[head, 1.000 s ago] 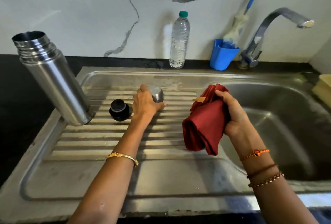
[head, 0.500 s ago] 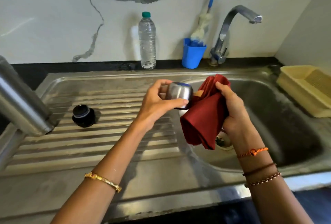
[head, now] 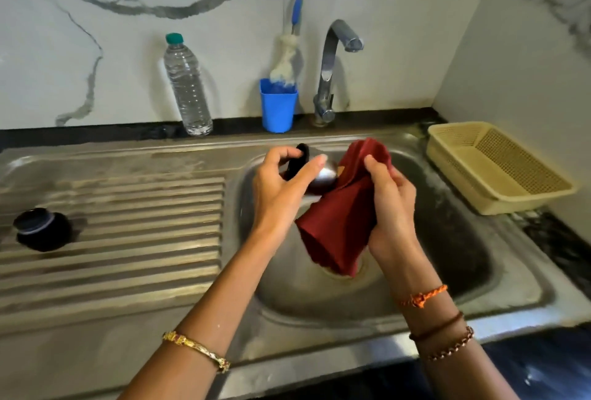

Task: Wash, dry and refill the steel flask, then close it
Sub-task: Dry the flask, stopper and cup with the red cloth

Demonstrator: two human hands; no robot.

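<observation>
Your left hand (head: 281, 188) grips the steel flask cap (head: 323, 176) over the sink basin (head: 447, 239); your right hand (head: 391, 204) clutches the red cloth (head: 339, 223) against it. The cloth hides part of the cap and probably the drain. A black stopper (head: 41, 228) sits on the ribbed drainboard (head: 144, 207), blurred.

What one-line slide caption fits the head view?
Left hand holds steel cap against red cloth over sink.
</observation>
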